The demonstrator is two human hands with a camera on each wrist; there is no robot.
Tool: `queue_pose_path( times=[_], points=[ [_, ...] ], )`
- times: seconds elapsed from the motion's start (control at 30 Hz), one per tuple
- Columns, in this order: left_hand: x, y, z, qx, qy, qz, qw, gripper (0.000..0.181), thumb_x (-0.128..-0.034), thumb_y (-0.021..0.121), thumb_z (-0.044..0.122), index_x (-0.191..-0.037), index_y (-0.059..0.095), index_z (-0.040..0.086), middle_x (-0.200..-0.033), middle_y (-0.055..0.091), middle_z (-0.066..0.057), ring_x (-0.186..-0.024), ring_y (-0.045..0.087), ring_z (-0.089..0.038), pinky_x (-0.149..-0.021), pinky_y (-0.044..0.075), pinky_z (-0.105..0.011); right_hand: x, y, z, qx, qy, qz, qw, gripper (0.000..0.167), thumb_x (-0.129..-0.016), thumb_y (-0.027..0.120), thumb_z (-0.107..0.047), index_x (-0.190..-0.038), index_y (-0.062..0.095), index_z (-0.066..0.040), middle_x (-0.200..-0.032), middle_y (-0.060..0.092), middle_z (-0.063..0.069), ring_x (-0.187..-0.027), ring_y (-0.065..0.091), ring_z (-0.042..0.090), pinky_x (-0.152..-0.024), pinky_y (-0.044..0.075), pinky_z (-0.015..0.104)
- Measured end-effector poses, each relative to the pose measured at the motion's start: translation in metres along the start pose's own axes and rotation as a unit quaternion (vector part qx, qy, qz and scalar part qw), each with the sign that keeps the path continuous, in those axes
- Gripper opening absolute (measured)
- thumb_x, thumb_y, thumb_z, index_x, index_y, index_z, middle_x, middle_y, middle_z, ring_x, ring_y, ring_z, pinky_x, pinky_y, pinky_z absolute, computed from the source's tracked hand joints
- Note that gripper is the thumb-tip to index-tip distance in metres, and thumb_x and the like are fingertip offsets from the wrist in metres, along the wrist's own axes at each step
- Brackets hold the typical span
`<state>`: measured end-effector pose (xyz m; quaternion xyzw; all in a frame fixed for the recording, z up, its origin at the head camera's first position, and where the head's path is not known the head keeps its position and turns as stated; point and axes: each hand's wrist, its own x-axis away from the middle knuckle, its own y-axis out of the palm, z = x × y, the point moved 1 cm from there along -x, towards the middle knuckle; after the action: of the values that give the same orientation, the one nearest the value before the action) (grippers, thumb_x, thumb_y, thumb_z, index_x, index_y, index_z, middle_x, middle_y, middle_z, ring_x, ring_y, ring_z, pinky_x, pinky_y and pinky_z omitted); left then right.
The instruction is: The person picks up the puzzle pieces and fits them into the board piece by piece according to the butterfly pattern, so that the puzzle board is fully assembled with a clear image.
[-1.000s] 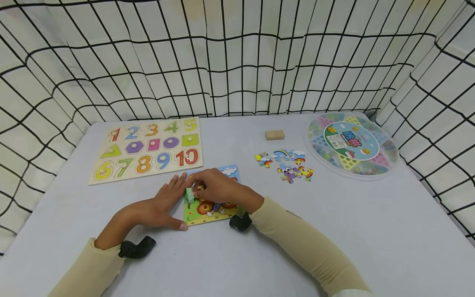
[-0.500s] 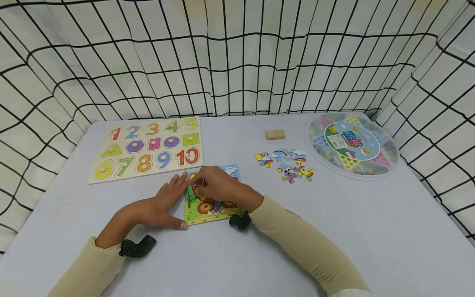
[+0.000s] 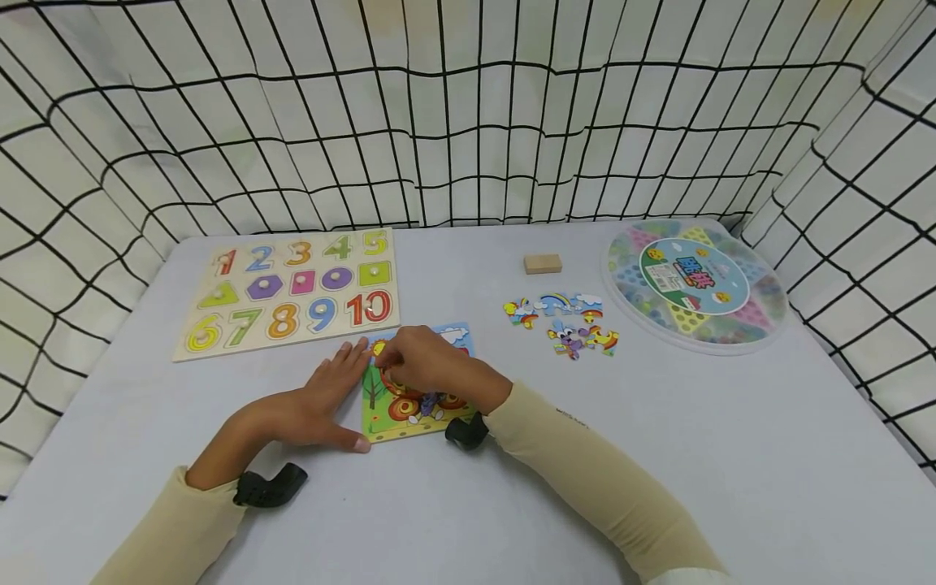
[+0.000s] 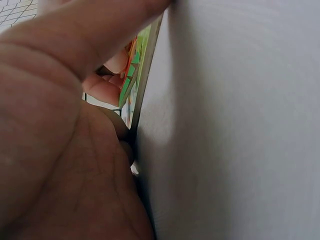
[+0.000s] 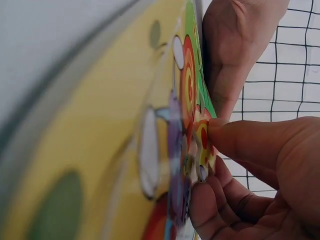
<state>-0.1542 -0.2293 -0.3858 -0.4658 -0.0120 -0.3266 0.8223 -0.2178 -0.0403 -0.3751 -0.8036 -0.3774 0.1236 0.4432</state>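
Note:
A picture puzzle board with a cartoon scene lies on the white table in the head view. My left hand rests with spread fingers along its left edge, the thumb at the near corner. Over the upper part of the board, my right hand pinches a puzzle piece between thumb and fingers. That piece shows red and yellow in the right wrist view. Seen from the left wrist, its green edge stands tilted off the board. Part of the picture is hidden under the right hand.
Several loose puzzle pieces lie right of the board. Behind them is a small wooden block. A number board sits at the back left, and a round game box at the back right. Black netting surrounds the table.
The puzzle piece in my right hand has turned and come down toward the board, and its pale green part beside the fingers no longer shows in the head view. My left hand has stayed put.

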Motion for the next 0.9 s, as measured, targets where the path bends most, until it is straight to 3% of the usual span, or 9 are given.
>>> queue_pose_path(
  times=[0.9],
  points=[
    [-0.0002,-0.0009,0.0021,0.004,-0.01,-0.006,0.9999,0.123,-0.0748,0.079,0.049,-0.155,-0.002,0.004,-0.161,-0.016,-0.012,-0.144,-0.02,-0.036,-0.112,-0.006,-0.061,-0.0009,0.0024,-0.0014,-0.024,0.044,-0.003,0.9987,0.022,-0.092,0.068,-0.009,-0.113,0.074,-0.008,-0.101,0.07,-0.003,-0.087,0.059,0.004,-0.074,0.049,0.016]
  ],
)
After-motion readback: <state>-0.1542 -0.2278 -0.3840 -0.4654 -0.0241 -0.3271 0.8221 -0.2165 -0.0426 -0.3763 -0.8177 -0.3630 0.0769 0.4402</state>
